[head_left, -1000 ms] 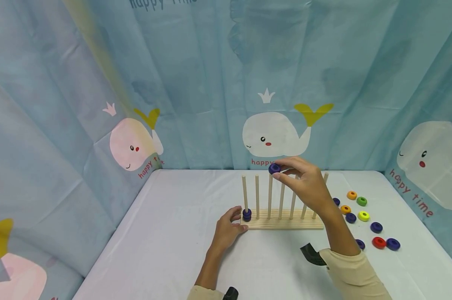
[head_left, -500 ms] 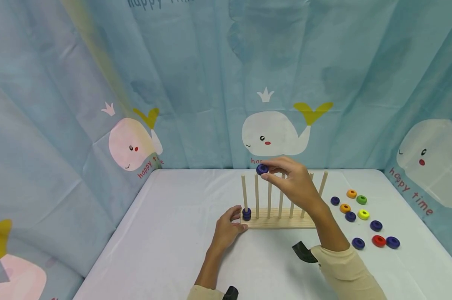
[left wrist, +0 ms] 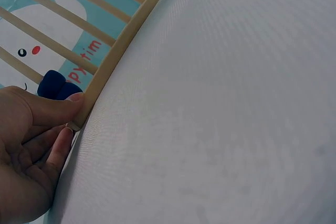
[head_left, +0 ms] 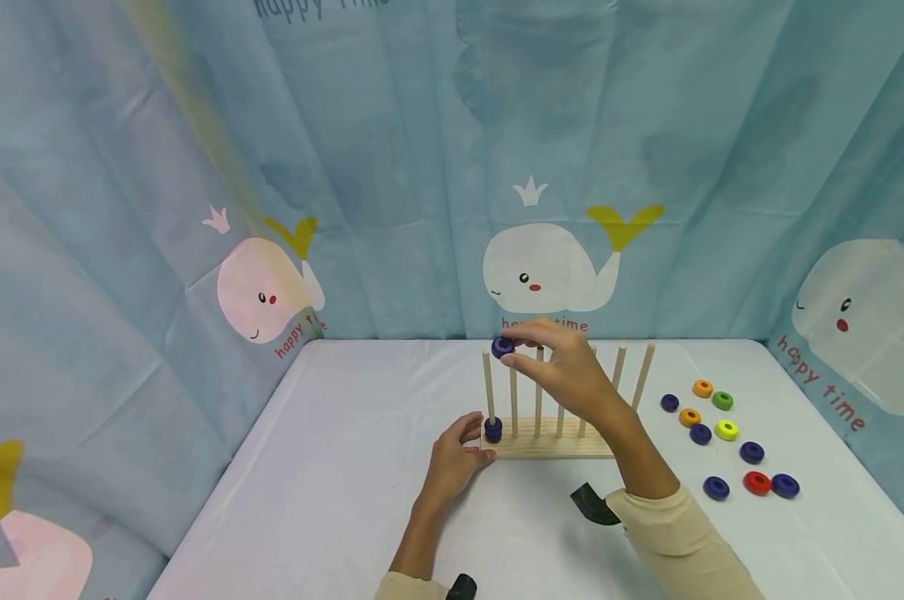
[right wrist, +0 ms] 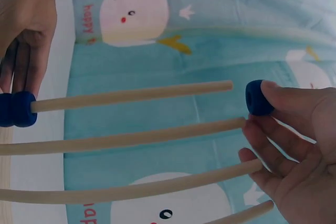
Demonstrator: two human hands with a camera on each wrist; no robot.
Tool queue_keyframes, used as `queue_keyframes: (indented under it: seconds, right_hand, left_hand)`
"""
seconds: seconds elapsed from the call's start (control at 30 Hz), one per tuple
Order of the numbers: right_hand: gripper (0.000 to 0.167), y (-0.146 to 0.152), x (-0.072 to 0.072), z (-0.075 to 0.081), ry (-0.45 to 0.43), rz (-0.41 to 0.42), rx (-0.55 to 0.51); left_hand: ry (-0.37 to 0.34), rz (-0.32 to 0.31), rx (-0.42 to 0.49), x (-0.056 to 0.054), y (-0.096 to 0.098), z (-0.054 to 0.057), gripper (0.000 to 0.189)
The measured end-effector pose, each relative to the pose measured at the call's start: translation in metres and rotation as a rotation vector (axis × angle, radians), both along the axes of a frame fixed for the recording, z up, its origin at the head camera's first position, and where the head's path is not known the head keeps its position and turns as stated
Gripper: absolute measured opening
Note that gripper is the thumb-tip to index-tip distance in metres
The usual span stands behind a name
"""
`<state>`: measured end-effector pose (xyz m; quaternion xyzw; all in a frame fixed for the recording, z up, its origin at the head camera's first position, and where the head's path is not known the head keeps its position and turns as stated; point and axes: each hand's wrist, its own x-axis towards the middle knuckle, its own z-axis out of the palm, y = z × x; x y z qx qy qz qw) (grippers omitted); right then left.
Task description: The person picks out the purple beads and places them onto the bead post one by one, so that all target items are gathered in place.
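My right hand (head_left: 571, 371) pinches a dark blue ring (head_left: 502, 347) between thumb and fingers. In the right wrist view this blue ring (right wrist: 259, 98) is just off the tip of the leftmost peg (right wrist: 131, 97), apart from it. Two blue rings (head_left: 493, 430) sit stacked at the bottom of that peg. My left hand (head_left: 453, 460) grips the left end of the wooden peg rack (head_left: 549, 448). In the left wrist view, the thumb and a finger of the left hand (left wrist: 37, 140) hold the corner of the rack's base (left wrist: 113, 59). The other pegs carry no rings where they show.
Loose rings lie on the white tabletop at the right: several blue ones (head_left: 752, 452), two orange (head_left: 689, 417), a green (head_left: 722, 401), a yellow (head_left: 726, 430) and a red one (head_left: 757, 482). A blue whale-print curtain (head_left: 392, 275) stands behind the table (head_left: 332, 475).
My right hand has carried the blue ring leftward above the pegs, from the third peg to near the top of the leftmost one. The left hand stays on the rack's end.
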<state>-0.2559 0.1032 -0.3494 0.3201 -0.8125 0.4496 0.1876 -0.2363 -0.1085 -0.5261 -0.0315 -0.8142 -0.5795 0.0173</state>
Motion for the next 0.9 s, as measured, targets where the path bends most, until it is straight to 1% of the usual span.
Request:
queue_keyframes:
  seconds: [0.23, 0.47, 0.57, 0.9]
  right_hand:
    - [0.034, -0.007, -0.002, -0.003, -0.001, 0.012, 0.020]
    - [0.034, -0.013, -0.005, -0.004, -0.012, 0.041, 0.022]
    - [0.034, -0.015, -0.006, -0.005, -0.017, 0.034, 0.024]
    - [0.035, -0.018, -0.009, -0.006, -0.012, 0.028, 0.040]
  left_hand:
    - [0.003, -0.005, 0.011, 0.001, 0.000, 0.000, 0.070]
    - [-0.006, 0.002, -0.004, 0.002, 0.001, 0.001, 0.070]
    - [-0.017, 0.001, -0.005, 0.002, 0.001, 0.001, 0.070]
    - [-0.009, -0.011, 0.003, 0.002, 0.000, 0.001, 0.070]
